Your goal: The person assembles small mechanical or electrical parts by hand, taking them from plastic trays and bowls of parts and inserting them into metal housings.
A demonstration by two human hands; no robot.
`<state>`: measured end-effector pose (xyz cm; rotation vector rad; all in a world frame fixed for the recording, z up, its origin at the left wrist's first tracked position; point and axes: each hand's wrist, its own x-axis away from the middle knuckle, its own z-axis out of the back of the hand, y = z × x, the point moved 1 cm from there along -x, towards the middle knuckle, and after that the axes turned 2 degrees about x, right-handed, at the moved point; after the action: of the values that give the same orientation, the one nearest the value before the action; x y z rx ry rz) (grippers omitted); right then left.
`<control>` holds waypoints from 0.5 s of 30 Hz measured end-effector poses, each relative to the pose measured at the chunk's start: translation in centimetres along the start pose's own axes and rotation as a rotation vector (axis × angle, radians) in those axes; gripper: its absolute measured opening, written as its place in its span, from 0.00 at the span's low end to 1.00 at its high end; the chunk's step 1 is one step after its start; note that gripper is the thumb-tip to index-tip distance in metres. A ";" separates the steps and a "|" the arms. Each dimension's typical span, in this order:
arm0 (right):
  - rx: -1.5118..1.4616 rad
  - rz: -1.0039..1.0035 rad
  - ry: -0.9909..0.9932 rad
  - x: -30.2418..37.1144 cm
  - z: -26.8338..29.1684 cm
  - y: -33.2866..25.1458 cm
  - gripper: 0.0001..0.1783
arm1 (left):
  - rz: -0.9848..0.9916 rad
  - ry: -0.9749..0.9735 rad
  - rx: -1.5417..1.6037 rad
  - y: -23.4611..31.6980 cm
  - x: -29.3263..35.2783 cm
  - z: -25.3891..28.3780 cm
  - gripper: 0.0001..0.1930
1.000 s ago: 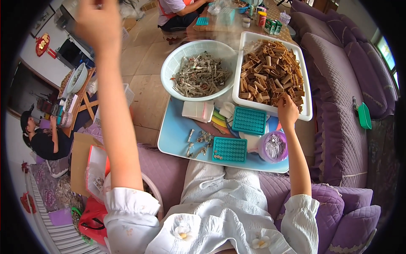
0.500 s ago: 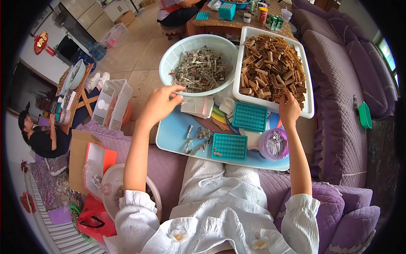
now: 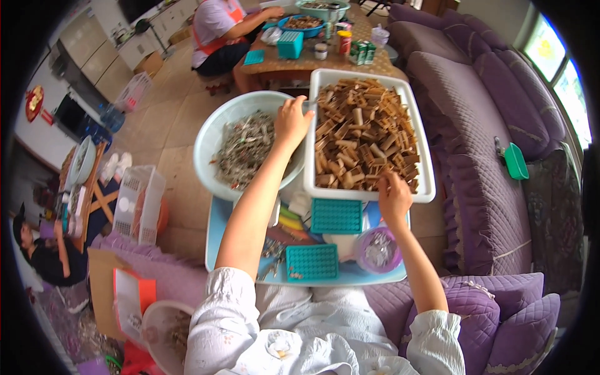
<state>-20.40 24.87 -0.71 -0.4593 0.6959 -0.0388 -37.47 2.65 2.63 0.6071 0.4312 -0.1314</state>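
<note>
1. Seen from above, a seated person in white, ruffled sleeves reaches forward with two bare hands, which are apart from each other.
2. The left hand [image 3: 291, 125] is by the left rim of a white rectangular tray [image 3: 350, 194], its fingers bent at that edge; whether it grips the rim cannot be told.
3. The right hand [image 3: 395, 199] is at the tray's near right corner, fingertips down at the brown pieces [image 3: 365, 134]; whether they pinch one cannot be told.
4. The brown pieces, short and curved like split tube, fill the tray in a loose heap.
5. Left of the tray is a pale round basin [image 3: 203, 150] of tangled silvery-grey pieces [image 3: 240, 147], partly hidden by the left forearm.
6. Nearer the lap, a small blue desk [image 3: 219, 240] carries two teal grid trays, one [image 3: 337, 216] farther away and one [image 3: 311, 262] closer.
7. Right of the closer one stands a round purple container [image 3: 360, 261] holding shiny silvery bits [image 3: 380, 250].
8. Beyond, a co-worker [image 3: 209, 37] in an orange apron sits at a brown desk [image 3: 275, 65]; a purple sofa [image 3: 481, 125] lines the right side.
</note>
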 end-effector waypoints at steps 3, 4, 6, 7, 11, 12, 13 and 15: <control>-0.052 -0.055 -0.047 0.2 0.0 0.0 0.03 | 0.052 -0.045 -0.066 -0.3 -3.2 -2.8 0.20; -0.077 -0.059 -0.056 0.2 0.0 0.1 0.03 | 0.011 -0.048 -0.106 -0.2 -3.7 -3.5 0.15; -0.071 -0.061 -0.049 0.1 0.0 0.3 0.03 | 0.020 -0.121 -0.135 0.5 -4.6 -4.1 0.10; -0.077 -0.058 -0.052 0.1 0.1 0.4 0.04 | -0.026 -0.024 -0.080 1.0 -4.4 -3.9 0.08; -0.398 -0.255 -0.164 -0.8 1.0 0.2 0.05 | -0.144 0.198 0.461 1.7 -4.6 -0.2 0.07; -0.595 -0.326 -0.106 -1.0 0.9 0.8 0.06 | -0.179 0.213 0.529 2.1 -4.2 0.9 0.07; -0.712 -0.356 -0.050 -1.6 1.2 1.2 0.06 | -0.187 0.198 0.575 3.1 -3.2 2.3 0.08; -0.883 -0.366 0.045 -2.6 2.9 0.6 0.06 | -0.179 0.107 0.629 5.6 0.3 5.4 0.08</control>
<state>-20.67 26.99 2.55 -1.4343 0.6415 -0.0871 -33.91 4.12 9.37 1.1976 0.5507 -0.4157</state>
